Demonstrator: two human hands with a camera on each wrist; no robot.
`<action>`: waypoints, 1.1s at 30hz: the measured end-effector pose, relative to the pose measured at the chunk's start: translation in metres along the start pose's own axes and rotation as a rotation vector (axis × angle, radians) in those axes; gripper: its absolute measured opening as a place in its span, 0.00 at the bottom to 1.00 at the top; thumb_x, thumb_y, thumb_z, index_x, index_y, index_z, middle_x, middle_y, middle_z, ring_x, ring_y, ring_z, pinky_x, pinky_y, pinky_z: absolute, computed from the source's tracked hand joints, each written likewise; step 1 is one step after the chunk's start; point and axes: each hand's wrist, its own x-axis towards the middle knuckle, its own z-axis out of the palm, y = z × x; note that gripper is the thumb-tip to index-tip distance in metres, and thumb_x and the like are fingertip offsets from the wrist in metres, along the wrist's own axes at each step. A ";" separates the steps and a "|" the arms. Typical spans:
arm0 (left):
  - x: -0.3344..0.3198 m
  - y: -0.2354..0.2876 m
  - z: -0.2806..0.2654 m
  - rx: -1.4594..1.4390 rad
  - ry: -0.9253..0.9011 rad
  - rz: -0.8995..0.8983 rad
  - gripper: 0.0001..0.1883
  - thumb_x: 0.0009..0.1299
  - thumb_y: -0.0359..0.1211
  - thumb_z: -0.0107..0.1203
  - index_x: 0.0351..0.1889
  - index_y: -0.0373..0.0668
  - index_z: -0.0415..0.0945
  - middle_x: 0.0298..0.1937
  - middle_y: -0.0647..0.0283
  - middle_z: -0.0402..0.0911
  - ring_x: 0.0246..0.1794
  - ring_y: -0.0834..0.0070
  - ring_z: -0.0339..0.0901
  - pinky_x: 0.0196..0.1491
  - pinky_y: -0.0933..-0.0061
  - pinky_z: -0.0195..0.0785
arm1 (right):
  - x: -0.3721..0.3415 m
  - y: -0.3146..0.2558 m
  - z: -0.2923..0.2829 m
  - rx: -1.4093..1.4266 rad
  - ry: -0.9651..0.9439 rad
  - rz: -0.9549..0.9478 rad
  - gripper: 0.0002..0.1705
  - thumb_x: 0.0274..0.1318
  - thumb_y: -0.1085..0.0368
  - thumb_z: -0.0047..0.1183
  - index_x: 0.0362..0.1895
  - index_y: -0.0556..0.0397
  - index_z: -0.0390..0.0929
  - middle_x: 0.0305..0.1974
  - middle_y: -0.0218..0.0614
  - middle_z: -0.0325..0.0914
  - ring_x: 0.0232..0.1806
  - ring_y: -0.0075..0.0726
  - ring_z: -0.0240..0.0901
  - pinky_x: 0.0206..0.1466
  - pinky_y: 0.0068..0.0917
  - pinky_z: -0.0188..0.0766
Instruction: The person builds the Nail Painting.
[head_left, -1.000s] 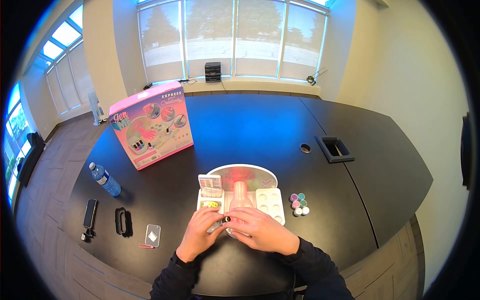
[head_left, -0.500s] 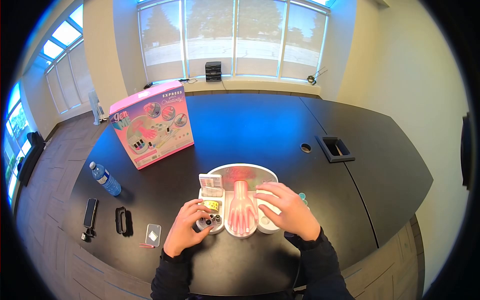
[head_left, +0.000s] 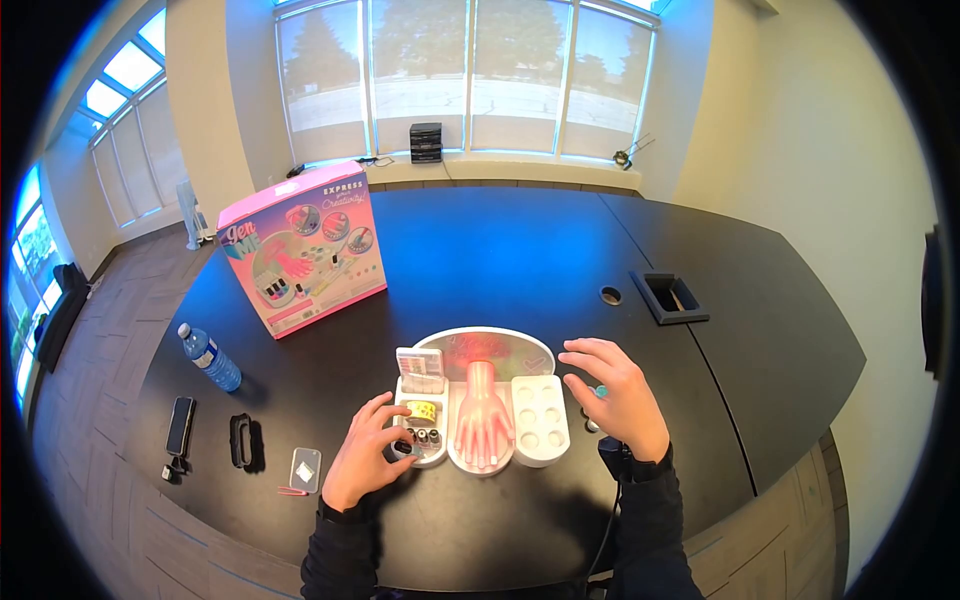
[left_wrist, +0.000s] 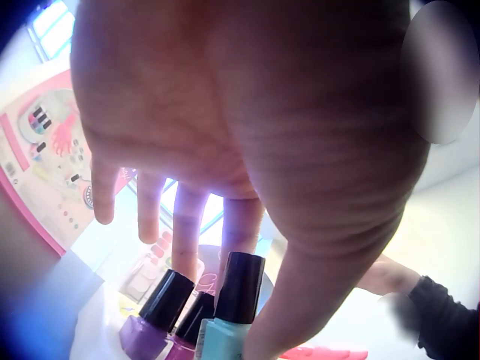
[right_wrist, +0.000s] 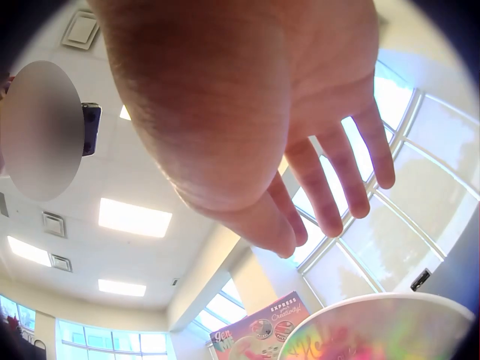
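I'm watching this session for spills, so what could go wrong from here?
The left hand seems to pinch the teal bottle close beside the purple bottle, so it might tip that neighbour. The right hand is over the small pots, partly hiding them, and could knock one. The black cord by the right sleeve might snag as that arm moves.

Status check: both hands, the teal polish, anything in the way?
Left hand pinches teal polish bottle. Right hand empty, partly hiding small pots. Purple bottle close by, possibly a snag.
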 end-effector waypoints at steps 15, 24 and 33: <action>0.000 0.003 0.000 0.013 0.029 -0.045 0.17 0.53 0.28 0.83 0.37 0.43 0.86 0.68 0.64 0.83 0.84 0.51 0.67 0.81 0.47 0.64 | 0.000 0.003 -0.002 -0.005 0.015 0.008 0.14 0.65 0.69 0.69 0.54 0.55 0.90 0.58 0.43 0.90 0.62 0.53 0.85 0.65 0.44 0.82; 0.000 0.001 0.003 0.008 0.020 -0.017 0.17 0.54 0.27 0.82 0.39 0.44 0.87 0.68 0.64 0.84 0.83 0.51 0.69 0.80 0.47 0.65 | 0.000 0.007 -0.005 0.004 0.010 0.032 0.13 0.66 0.69 0.69 0.54 0.56 0.90 0.58 0.44 0.90 0.62 0.54 0.85 0.66 0.45 0.82; 0.002 0.002 0.004 -0.019 0.021 0.007 0.16 0.55 0.26 0.80 0.40 0.45 0.87 0.66 0.64 0.84 0.82 0.51 0.69 0.80 0.47 0.65 | -0.005 0.028 -0.009 0.012 -0.001 0.141 0.14 0.64 0.68 0.70 0.54 0.55 0.91 0.57 0.44 0.90 0.62 0.53 0.85 0.66 0.44 0.82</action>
